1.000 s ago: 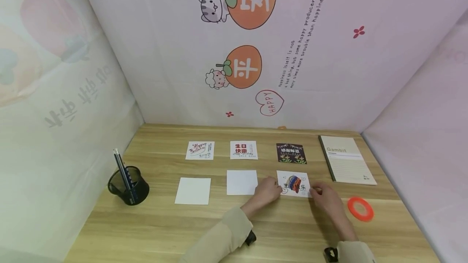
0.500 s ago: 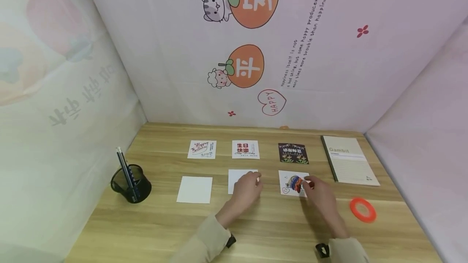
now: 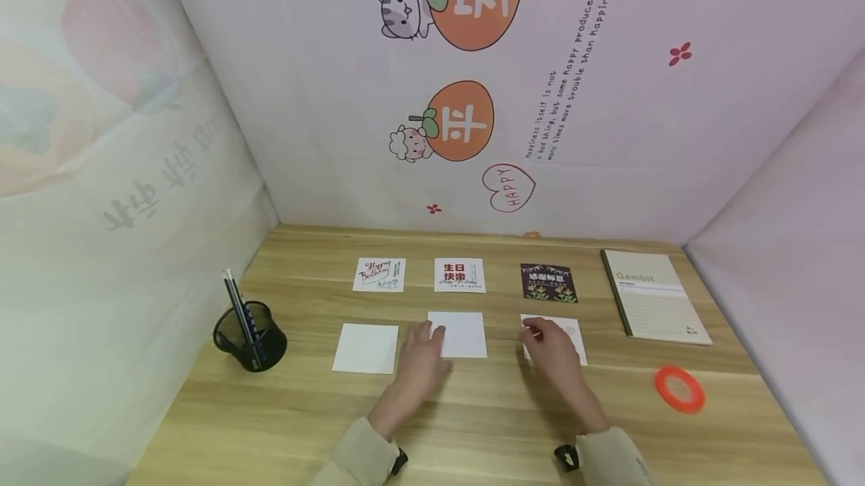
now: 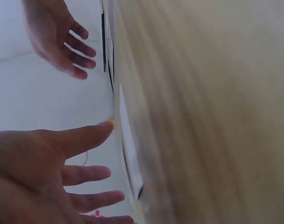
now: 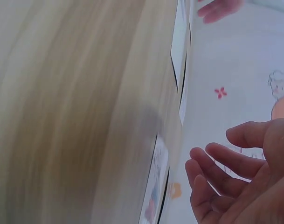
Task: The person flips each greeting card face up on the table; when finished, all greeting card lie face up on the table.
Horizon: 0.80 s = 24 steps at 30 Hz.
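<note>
The left hand (image 3: 419, 366) is over the left edge of the middle white card (image 3: 466, 334), its fingers spread apart. The left white card (image 3: 365, 348) lies just beside that hand. The right hand (image 3: 556, 354) has softly bent fingers and hides part of the picture card (image 3: 576, 330), which lies flat on the wooden counter (image 3: 486, 418). I see nothing held in either one. Behind are a birthday card (image 3: 379, 276), a card with red writing (image 3: 459, 276) and a dark card (image 3: 549, 283).
</note>
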Each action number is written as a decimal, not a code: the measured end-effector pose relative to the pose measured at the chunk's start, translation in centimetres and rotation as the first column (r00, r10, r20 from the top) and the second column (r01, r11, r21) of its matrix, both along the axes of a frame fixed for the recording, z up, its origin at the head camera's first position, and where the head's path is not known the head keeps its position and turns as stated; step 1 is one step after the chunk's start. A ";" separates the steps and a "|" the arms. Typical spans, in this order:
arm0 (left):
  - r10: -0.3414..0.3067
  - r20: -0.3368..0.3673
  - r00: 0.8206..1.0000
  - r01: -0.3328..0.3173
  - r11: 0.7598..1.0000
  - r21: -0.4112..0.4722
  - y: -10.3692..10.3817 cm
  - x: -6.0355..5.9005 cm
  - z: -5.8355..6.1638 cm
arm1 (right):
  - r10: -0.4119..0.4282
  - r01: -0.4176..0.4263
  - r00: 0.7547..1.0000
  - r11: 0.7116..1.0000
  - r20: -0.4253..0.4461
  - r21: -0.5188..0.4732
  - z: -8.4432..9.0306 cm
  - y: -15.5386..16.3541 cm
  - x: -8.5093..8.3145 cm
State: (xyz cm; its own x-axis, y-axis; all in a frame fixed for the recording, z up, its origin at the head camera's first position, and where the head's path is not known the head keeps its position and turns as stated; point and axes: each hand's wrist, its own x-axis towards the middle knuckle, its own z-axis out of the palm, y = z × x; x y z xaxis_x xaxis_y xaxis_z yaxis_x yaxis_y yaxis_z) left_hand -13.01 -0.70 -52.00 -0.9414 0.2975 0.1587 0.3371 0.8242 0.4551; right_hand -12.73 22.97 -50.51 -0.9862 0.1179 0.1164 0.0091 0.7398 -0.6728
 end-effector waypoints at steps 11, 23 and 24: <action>0.015 0.064 0.998 -0.017 1.000 0.023 -0.3 -0.1 -1.3 | 0.042 -0.044 0.999 0.997 0.027 0.067 -1.4 -3.6 -0.5; 0.055 0.074 0.996 -0.056 0.998 0.005 -0.6 -0.9 -1.6 | 0.065 -0.064 0.998 0.992 0.001 0.107 -2.0 -6.2 -0.9; 0.055 0.070 0.996 -0.055 0.998 0.002 -0.6 -0.9 -1.6 | 0.069 -0.068 0.998 0.993 0.001 0.100 -2.0 -6.3 -0.9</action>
